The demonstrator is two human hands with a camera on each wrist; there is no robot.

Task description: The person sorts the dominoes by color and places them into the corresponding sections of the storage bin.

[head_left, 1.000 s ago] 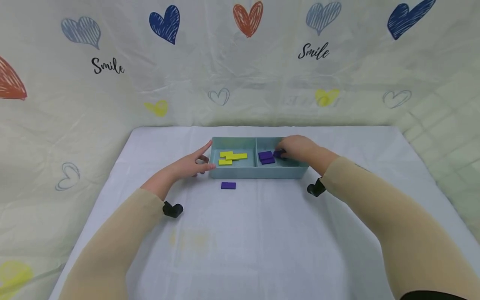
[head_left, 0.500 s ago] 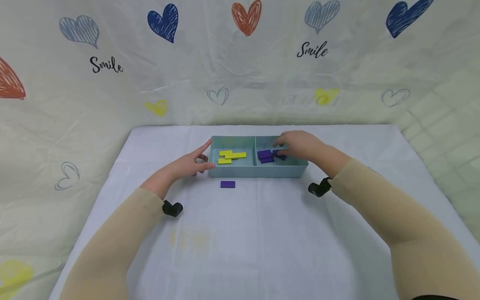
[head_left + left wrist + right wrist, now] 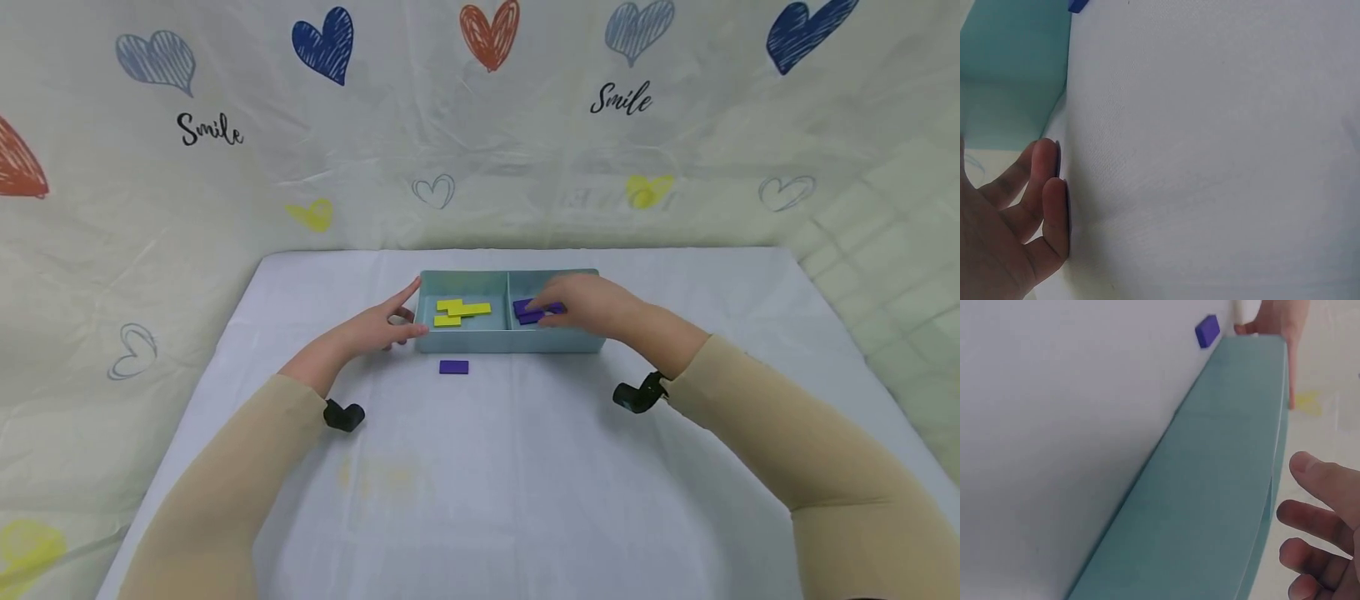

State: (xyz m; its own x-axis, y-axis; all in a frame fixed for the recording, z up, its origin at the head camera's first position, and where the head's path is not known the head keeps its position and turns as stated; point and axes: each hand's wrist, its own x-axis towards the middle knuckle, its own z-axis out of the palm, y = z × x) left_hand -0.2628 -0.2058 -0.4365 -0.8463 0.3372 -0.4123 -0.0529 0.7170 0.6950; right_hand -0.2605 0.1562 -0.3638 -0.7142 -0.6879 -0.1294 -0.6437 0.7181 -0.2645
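A pale teal two-compartment box [image 3: 480,342] stands toward the table's far side. Against its left end rests my left hand [image 3: 372,330], index finger straight toward the back corner and thumb at the front corner. The other fingers bend down by the cloth in the left wrist view. My right hand [image 3: 592,305] is over the right compartment, its fingers loosely bent and spread above purple blocks [image 3: 528,307], partly covering them. Nothing shows between its fingers in the right wrist view. Several yellow blocks [image 3: 468,309] lie in the left compartment. One purple block [image 3: 453,367] lies on the cloth in front.
A divider [image 3: 508,300] splits the box. White cloth [image 3: 510,467] covers the table. Behind it hangs a pale sheet [image 3: 390,125] printed with hearts and "Smile". Black wrist cameras [image 3: 344,416] are strapped on both wrists.
My right hand has let go of a dark purple block in the right compartment and moved left over the purple blocks, fingers spreading. My left hand has stayed at the box's end.
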